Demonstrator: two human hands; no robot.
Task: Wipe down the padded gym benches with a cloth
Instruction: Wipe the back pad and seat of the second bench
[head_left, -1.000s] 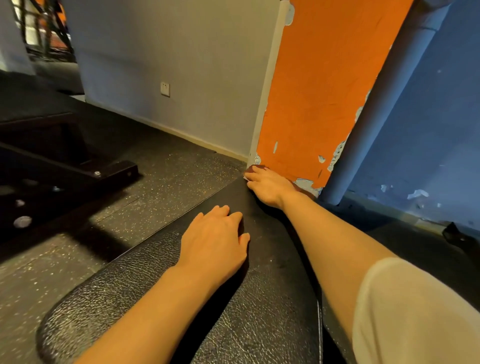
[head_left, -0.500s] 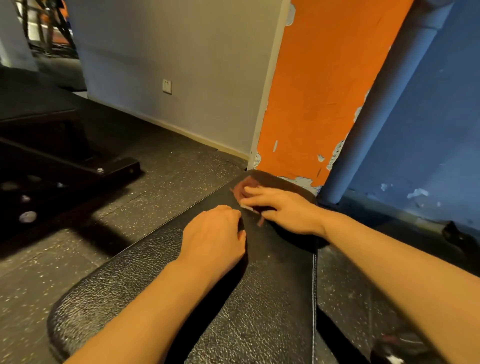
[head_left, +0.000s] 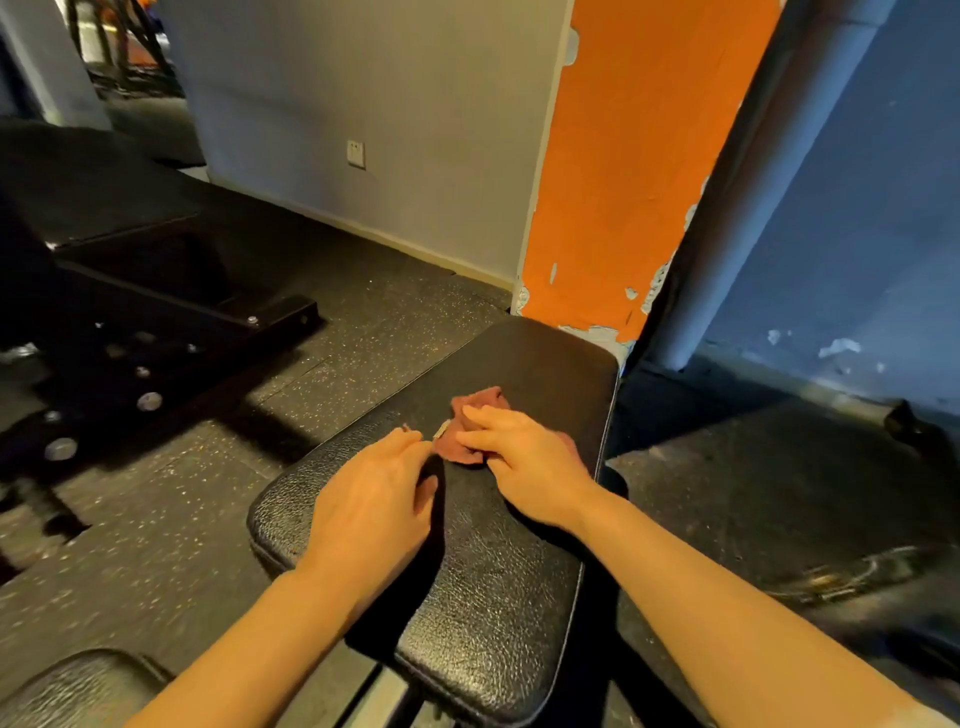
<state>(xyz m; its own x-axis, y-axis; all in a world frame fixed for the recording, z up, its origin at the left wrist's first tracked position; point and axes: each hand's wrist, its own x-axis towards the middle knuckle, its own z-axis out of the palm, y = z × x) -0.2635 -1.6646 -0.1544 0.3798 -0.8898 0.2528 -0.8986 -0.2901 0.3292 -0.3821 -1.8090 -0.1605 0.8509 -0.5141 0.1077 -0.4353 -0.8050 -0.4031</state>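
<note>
A black padded bench pad (head_left: 493, 571) runs from the bottom of the view toward the orange wall. A crumpled red-brown cloth (head_left: 480, 402) lies on its far half. My right hand (head_left: 530, 457) lies on top of the cloth and presses it down with fairly straight fingers. My left hand (head_left: 369, 499) rests palm down on the pad just left of the cloth, fingertips next to a small loose corner of it. Whether those fingertips pinch that corner I cannot tell.
A second black pad (head_left: 67, 686) shows at the bottom left. Another bench with a black steel frame (head_left: 156, 291) stands on the speckled rubber floor to the left. An orange wall panel (head_left: 623, 182) and a grey pipe (head_left: 727, 234) rise just beyond the pad's far end.
My right hand has drawn the cloth back from the pad's far end toward me. The view has pulled back, showing the pad's near end. My left hand has stayed on the pad.
</note>
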